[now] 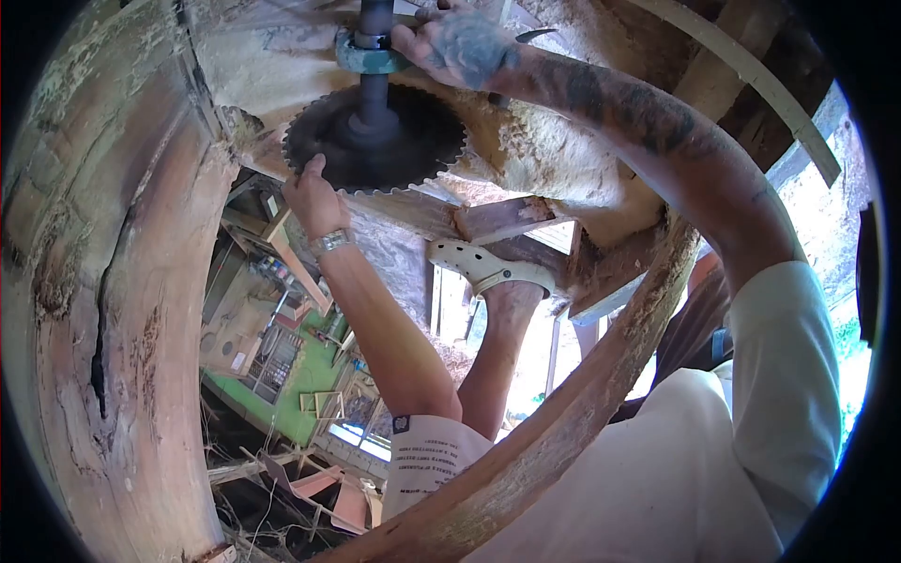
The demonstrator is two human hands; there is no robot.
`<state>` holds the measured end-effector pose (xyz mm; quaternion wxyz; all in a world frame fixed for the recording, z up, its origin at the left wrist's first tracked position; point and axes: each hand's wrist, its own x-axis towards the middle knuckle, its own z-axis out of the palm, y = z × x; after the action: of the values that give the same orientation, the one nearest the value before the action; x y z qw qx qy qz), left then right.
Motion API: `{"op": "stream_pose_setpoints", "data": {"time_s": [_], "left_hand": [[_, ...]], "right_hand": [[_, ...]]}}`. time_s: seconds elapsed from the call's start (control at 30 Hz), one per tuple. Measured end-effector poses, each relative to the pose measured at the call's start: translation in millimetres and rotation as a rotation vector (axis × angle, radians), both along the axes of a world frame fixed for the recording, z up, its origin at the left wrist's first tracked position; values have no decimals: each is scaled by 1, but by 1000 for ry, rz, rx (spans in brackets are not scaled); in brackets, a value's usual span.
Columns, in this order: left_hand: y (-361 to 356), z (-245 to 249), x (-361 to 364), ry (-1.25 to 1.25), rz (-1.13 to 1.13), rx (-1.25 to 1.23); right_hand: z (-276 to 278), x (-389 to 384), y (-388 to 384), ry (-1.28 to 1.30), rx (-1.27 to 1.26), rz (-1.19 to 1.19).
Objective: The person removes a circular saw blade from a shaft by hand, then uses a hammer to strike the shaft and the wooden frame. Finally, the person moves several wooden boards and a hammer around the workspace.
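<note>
Circular saw blade [422, 141], upper left-centre of the frame: dark, toothed all round, mounted on a metal shaft [374, 98] that comes in from the top edge. A blue-green collar [368, 61] rings the shaft beyond the blade's hub.

Left hand [317, 199] at the blade's lower left edge, narrow grip, one digit laid on the dark face and the palm outside the teeth. Reads as a rim hold, which would steady or turn the disc with the most leverage; the teeth lie close to the skin.

Right hand [465, 47], top centre, comes in from the opposite side, fingers beside the collar and shaft. Likely there to steady the upper end; the fingertips are partly hidden, so I cannot tell how far they close.

Metal-banded wristwatch [331, 240] on the left wrist, near the rim. Farther out, a foot in a pale perforated clog [474, 263] at centre, apparently braced to balance the reach. Heavy timber [155, 310] fills the left side; a curved pole [535, 460] crosses lower centre. Green floor [296, 413] shows at lower left.
</note>
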<state>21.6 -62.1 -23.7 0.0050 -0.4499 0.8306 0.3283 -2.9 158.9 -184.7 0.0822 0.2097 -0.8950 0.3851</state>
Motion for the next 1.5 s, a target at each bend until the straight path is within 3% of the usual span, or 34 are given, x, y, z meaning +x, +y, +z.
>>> {"op": "stream_pose_setpoints", "data": {"time_s": [0.2, 0.27, 0.47, 0.53, 0.73, 0.93, 1.03, 1.13, 1.23, 1.37, 1.5], "left_hand": [[-38, -4, -12, -126, -25, 43], [-60, -7, -19, -177, -114, 135], [-50, -3, -24, -210, -53, 202], [-45, -1, -21, -183, -64, 179], [-24, -4, -3, -107, 0, 62], [-15, -10, 8, -51, -26, -19], [-1, -8, 14, -28, -73, -49], [5, -6, 16, -34, -72, -75], [0, -11, 20, -2, -76, -87], [7, -14, 27, 66, -110, -78], [12, -14, 38, 20, -195, -168]], "right_hand": [[7, 5, 9, -52, -238, -50], [3, 5, 10, 126, -270, -63], [-14, 5, 5, 357, -275, -94], [-23, 4, -1, 448, -220, -108], [-20, 5, -2, 528, -367, -211], [-17, 4, 4, 442, -359, -125], [-28, 4, -2, 444, -236, -130], [-20, 5, 5, 464, -296, -123], [-7, 4, 9, 80, -296, 9], [-8, 4, 7, 279, -273, -92], [3, 6, 10, 24, -172, -15]]}}
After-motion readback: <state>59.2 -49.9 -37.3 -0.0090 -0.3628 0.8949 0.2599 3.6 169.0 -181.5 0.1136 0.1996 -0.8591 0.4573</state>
